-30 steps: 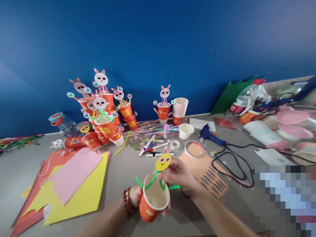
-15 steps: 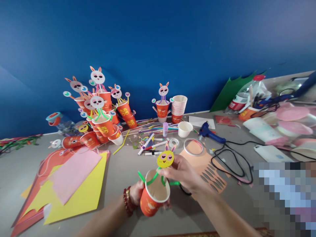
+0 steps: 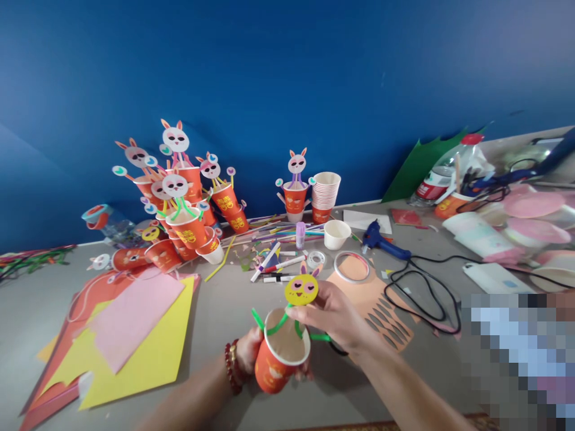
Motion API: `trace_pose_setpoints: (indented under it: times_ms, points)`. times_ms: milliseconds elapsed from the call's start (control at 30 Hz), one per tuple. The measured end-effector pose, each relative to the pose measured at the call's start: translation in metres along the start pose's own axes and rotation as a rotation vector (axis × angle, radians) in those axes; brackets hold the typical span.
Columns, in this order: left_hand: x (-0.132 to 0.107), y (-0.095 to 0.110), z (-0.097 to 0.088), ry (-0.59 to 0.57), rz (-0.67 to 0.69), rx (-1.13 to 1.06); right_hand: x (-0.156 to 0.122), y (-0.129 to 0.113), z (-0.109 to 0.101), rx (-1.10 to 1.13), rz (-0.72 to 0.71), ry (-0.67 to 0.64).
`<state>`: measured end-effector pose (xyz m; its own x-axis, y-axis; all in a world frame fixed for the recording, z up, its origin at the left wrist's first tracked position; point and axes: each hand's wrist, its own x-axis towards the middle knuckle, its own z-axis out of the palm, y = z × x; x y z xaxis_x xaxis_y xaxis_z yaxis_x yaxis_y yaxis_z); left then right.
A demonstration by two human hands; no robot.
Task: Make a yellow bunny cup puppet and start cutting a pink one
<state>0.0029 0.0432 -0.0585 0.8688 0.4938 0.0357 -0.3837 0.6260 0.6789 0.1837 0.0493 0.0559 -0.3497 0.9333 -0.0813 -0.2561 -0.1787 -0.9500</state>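
Observation:
My left hand point(image 3: 251, 352) is wrapped round a red paper cup point(image 3: 275, 371) with a white rim, tilted so its mouth faces me. Green pipe cleaners point(image 3: 279, 324) bend over the rim and stick out on both sides. Above the cup's far rim, my right hand point(image 3: 330, 314) pinches a yellow paper bunny face point(image 3: 301, 290) with pink ears, its thumb by the top of the green stems. Part of the left fingers is hidden behind the cup.
Finished bunny cups point(image 3: 186, 230) cluster at the left behind coloured paper sheets point(image 3: 148, 359). Markers point(image 3: 265, 263), a tape roll point(image 3: 351, 267), a blue glue gun point(image 3: 381, 242) with a looping black cord, and a cup stack point(image 3: 326, 194) lie beyond my hands. A pixelated area covers the lower right.
Both hands keep their hold on the cup and the bunny face, almost unmoved. The view has shifted very slightly.

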Motion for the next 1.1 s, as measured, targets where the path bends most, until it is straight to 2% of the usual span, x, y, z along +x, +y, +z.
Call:
trace_pose_setpoints:
  times_ms: [367, 700, 933, 1100]
  points:
    - [0.000, -0.004, -0.005, -0.031, 0.033, 0.000, 0.002, -0.002, 0.001, 0.022, 0.037, 0.013]
    - [0.001, -0.006, -0.004, -0.065, 0.080, -0.110, 0.001, -0.004, 0.006, 0.074, 0.122, 0.047]
    - [0.004, -0.004, 0.003, -0.071, 0.139, -0.136, 0.000, -0.006, 0.007, 0.123, 0.083, 0.002]
    - [0.009, 0.006, 0.016, -0.048, 0.176, -0.150, 0.002, -0.001, 0.000, 0.098, -0.066, -0.050]
